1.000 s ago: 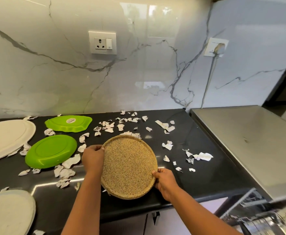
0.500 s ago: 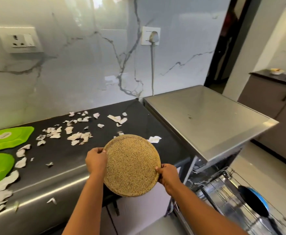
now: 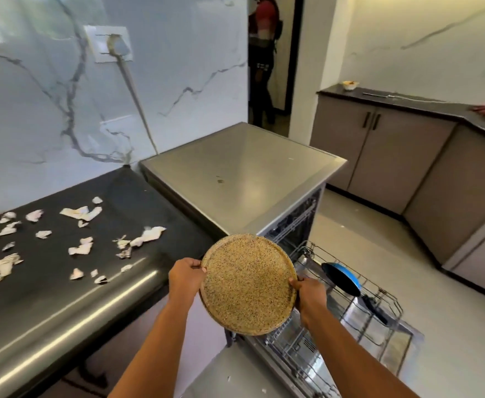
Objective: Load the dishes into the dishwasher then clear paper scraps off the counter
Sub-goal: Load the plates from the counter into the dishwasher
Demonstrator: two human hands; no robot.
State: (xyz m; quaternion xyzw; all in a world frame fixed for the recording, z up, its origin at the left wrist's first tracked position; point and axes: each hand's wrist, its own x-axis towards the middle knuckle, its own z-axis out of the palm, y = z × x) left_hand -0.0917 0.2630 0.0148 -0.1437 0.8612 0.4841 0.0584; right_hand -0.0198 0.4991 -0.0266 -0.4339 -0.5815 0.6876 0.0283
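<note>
Now left hand (image 3: 185,275) and right hand (image 3: 310,295) grip the speckled plate (image 3: 248,285) at nine and three o'clock, fingers curled round its rim, steady for the dishwasher rack (image 3: 379,300).

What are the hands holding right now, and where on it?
The speckled plate: left hand on its left rim, right hand on its right rim.

No words, numbers or signs to read anywhere. Paper scraps (image 3: 82,213) on the worktop (image 3: 163,214) too small and blurry to make out any print.
</note>
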